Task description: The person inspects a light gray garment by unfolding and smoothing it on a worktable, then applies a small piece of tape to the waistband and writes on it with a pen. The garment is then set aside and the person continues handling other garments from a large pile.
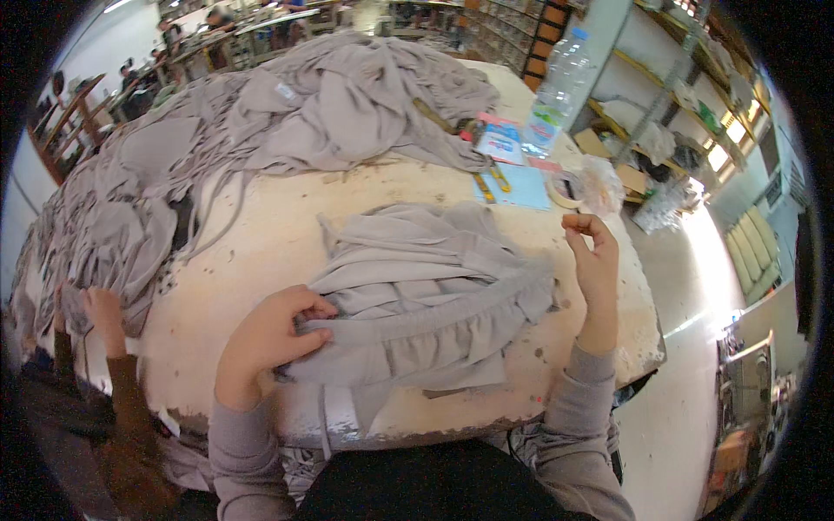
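Note:
A grey knit garment [417,299] with a gathered elastic waistband lies in front of me on the worn, pale tabletop [273,228]. At the waistband's left end, my left hand [277,335] pinches the fabric between thumb and fingers. My right hand [591,273] is raised off the garment's right end, thumb and forefinger tips together. I see nothing between those tips. A grey drawstring [324,417] hangs over the near table edge below the garment.
A heap of similar grey garments [326,104] covers the back and left. A co-worker's hands [104,312] touch it at left. Back right are a plastic bottle [554,98], yellow-handled cutters [492,182], blue paper [528,189], a tape roll [563,192] and a clear plastic bag [599,185].

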### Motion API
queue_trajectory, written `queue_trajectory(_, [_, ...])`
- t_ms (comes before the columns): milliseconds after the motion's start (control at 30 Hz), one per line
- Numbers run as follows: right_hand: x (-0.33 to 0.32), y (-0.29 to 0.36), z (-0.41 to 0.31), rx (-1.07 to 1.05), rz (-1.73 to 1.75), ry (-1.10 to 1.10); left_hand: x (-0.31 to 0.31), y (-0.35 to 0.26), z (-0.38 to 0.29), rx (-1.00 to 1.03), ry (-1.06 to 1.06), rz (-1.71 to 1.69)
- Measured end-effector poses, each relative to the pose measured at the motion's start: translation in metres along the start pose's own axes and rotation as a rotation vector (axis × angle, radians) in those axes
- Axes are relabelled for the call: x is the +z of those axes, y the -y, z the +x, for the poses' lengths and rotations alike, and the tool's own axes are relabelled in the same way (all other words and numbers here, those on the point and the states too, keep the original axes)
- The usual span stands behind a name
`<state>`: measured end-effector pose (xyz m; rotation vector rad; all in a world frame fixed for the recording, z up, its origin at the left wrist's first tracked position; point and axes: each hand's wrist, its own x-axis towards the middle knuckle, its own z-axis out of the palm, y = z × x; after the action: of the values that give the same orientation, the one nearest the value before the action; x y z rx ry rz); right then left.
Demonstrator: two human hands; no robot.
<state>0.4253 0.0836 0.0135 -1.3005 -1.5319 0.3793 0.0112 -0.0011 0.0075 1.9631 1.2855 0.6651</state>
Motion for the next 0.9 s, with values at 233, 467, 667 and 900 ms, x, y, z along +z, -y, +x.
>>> queue_trajectory(233, [-0.015,-0.015,0.008,0.196,-0.018,0.014,0.016,-0.03,0.01,0.124,-0.147,0.154])
queue_trajectory(467, [-0.011,-0.015,0.006,0.363,0.033,0.185,-0.008,0.017,0.001,-0.086,-0.092,0.159])
queue_trajectory(667, [-0.034,-0.008,0.008,0.258,0.257,-0.088,-0.069,0.085,-0.028,-0.22,-0.291,-0.211])
queue_trajectory(900, [-0.033,-0.003,0.005,0.201,0.377,-0.133,-0.066,0.098,-0.026,-0.301,-0.295,-0.182])
